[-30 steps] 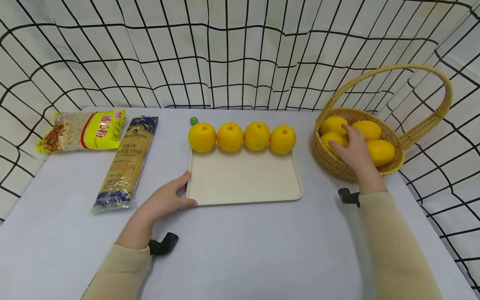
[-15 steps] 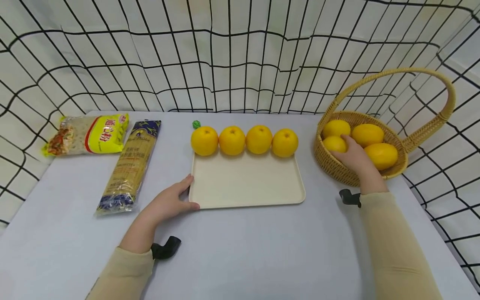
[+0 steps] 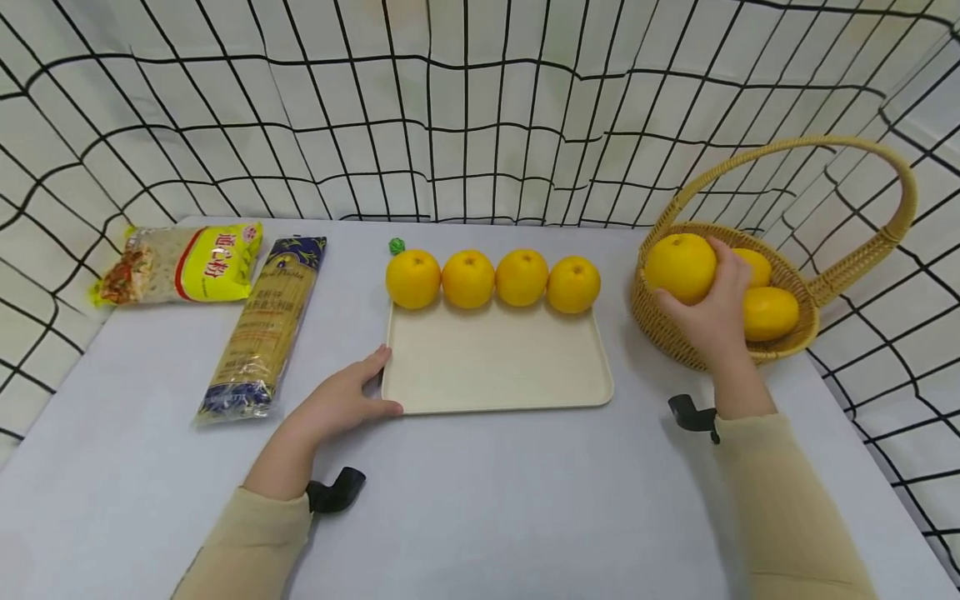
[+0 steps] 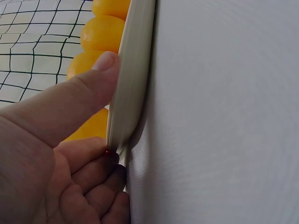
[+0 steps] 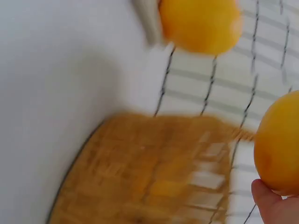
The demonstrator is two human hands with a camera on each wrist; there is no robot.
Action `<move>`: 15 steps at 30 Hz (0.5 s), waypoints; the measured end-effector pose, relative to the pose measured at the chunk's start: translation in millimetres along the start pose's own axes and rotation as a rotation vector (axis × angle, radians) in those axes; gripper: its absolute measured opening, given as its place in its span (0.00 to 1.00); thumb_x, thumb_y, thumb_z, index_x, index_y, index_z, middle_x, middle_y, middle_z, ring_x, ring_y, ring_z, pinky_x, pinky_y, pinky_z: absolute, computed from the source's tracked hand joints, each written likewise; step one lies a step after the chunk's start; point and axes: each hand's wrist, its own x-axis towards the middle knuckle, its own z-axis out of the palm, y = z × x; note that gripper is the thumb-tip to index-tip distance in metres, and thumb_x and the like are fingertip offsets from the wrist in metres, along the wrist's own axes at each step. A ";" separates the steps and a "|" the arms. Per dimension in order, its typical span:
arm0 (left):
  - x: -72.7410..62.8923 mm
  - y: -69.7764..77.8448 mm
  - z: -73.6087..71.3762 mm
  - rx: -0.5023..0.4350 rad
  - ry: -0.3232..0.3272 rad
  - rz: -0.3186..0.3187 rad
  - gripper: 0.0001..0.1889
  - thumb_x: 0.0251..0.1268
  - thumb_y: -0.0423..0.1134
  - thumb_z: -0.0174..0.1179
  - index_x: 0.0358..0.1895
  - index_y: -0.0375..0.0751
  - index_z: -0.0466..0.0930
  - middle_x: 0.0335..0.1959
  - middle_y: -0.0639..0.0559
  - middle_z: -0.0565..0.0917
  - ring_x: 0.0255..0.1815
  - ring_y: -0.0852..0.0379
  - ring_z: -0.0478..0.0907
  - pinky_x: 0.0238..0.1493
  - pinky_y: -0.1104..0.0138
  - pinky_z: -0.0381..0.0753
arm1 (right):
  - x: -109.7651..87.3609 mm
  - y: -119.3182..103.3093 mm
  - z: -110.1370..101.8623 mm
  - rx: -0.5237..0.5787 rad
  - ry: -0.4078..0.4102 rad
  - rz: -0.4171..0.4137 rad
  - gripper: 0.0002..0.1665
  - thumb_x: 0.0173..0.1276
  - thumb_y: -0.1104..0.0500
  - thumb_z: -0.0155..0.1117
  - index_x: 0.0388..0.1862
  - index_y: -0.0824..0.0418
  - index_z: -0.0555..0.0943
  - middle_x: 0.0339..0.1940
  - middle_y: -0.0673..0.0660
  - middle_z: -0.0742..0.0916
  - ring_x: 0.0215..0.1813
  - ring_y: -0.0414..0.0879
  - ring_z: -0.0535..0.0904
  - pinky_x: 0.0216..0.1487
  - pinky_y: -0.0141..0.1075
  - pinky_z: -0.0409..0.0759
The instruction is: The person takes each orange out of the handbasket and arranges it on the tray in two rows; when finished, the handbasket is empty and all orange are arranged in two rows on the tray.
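Observation:
In the head view my right hand [image 3: 714, 321] grips a round orange [image 3: 681, 268], raised over the left part of the wicker basket [image 3: 678, 343]. The right wrist view shows the same orange [image 5: 282, 144] at its right edge with a fingertip against its underside. Yellow oval fruits [image 3: 771, 314] lie in the basket, partly behind the hand. My left hand [image 3: 341, 400] holds the near left corner of a cream rectangular tray [image 3: 498, 362]. In the left wrist view the thumb [image 4: 88, 91] presses the tray's side, the other fingers curled at its end. Several oranges [image 3: 522, 277] line the tray's far edge.
Left on the white table [image 3: 480, 500] lie a yellow noodle bag [image 3: 183, 263] and a spaghetti packet [image 3: 264, 329]. A small green object [image 3: 397, 246] sits behind the leftmost orange. Black wire mesh [image 3: 465, 129] encloses the back and sides. The basket's tall handle [image 3: 896, 217] arches rightward.
My right hand has taken hold of an orange inside the basket and lifted it up. The left hand keeps its hold on the tray corner; the head view has shifted slightly.

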 end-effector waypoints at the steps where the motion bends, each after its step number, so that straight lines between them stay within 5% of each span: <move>1: 0.1 0.2 0.2 0.001 -0.002 0.002 0.50 0.50 0.53 0.65 0.71 0.37 0.44 0.73 0.41 0.46 0.72 0.38 0.44 0.70 0.46 0.45 | -2.0 -5.4 3.8 0.031 0.002 -0.026 0.50 0.52 0.53 0.65 0.69 0.46 0.49 0.66 0.57 0.56 0.60 0.53 0.59 0.59 0.51 0.62; 6: 0.4 2.0 0.5 0.006 -0.014 0.014 0.50 0.51 0.52 0.64 0.71 0.36 0.42 0.73 0.40 0.45 0.72 0.38 0.43 0.70 0.46 0.45 | -8.0 -29.6 28.5 0.139 -0.057 -0.102 0.51 0.49 0.61 0.69 0.68 0.56 0.50 0.65 0.58 0.63 0.61 0.51 0.64 0.64 0.46 0.63; 15: -0.9 3.0 -0.6 0.003 -0.014 -0.004 0.52 0.51 0.51 0.64 0.71 0.35 0.40 0.73 0.38 0.45 0.72 0.37 0.44 0.70 0.46 0.46 | -24.6 -71.6 96.3 0.214 -0.231 -0.238 0.53 0.47 0.58 0.73 0.68 0.59 0.53 0.62 0.60 0.67 0.60 0.48 0.65 0.60 0.43 0.71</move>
